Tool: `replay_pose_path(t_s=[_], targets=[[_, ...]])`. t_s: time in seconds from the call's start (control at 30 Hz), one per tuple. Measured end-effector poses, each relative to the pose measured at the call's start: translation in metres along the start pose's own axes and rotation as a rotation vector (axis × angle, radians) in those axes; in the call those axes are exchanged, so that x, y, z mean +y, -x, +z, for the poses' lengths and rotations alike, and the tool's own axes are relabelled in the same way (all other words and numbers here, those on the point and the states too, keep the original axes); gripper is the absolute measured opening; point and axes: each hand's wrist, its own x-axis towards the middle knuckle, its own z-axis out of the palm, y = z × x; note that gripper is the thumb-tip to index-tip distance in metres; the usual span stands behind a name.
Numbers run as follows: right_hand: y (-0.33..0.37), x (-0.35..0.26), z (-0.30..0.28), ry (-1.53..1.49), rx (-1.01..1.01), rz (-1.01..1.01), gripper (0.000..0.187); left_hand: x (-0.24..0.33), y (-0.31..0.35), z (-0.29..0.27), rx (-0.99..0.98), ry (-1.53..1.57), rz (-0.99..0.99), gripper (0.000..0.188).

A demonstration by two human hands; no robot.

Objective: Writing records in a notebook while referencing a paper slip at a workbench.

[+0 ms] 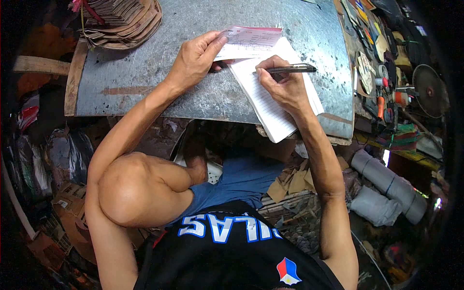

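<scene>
One lined notepad (258,94) was the centre of it all, lying aslant on a scuffed metal tabletop (145,107), its near corner poking out past the edge. Right on top of it came the right hand (285,87), curled round a black pen (303,68). And over the pad's far left part, the left hand (199,54) had a printed, pink-edged slip (256,41) pinched under its thumb, so the pad sat below and between the two.

Outward we went: a stack of brown cut pieces (123,31) at far left, crowded tools along the right, an orange handle (380,106) among them, then a fan (429,91). Nearer on the right, a grey roll (389,183) lay low among clutter.

Hard to call: whether the pen's tip met the paper. Most left fingers were hidden, the brown stack was cut off at the far edge, and darkness swallowed the corners.
</scene>
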Motion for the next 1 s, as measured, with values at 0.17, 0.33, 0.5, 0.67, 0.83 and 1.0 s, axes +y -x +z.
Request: replay_pose_path(t_s=[0.17, 0.33, 0.5, 0.67, 0.83, 1.0], targets=[[-0.0003, 0.0014, 0.0007, -0.009, -0.011, -0.001, 0.007, 0.0049, 0.001, 0.0006, 0.0, 0.008, -0.038, 0.031], [-0.0003, 0.0009, -0.0014, 0.001, -0.027, -0.002, 0.008, 0.004, 0.0005, 0.0004, -0.001, 0.008, -0.032, 0.031], [0.0005, 0.0001, -0.0014, -0.011, -0.019, 0.005, 0.008, 0.0024, 0.0003, 0.001, 0.004, 0.007, -0.028, 0.031], [0.0006, -0.0068, -0.0052, -0.003, -0.091, 0.115, 0.008, 0.0033, 0.0007, -0.0002, -0.006, -0.013, -0.011, 0.031], [0.0051, 0.0003, -0.0053, -0.088, -0.028, 0.175, 0.008, 0.0054, 0.0003, 0.0011, -0.014, 0.02, -0.031, 0.031], [0.0036, 0.0005, -0.0063, -0.05, -0.043, 0.176, 0.008, 0.0052, -0.0005, 0.0017, -0.008, 0.028, -0.021, 0.03]])
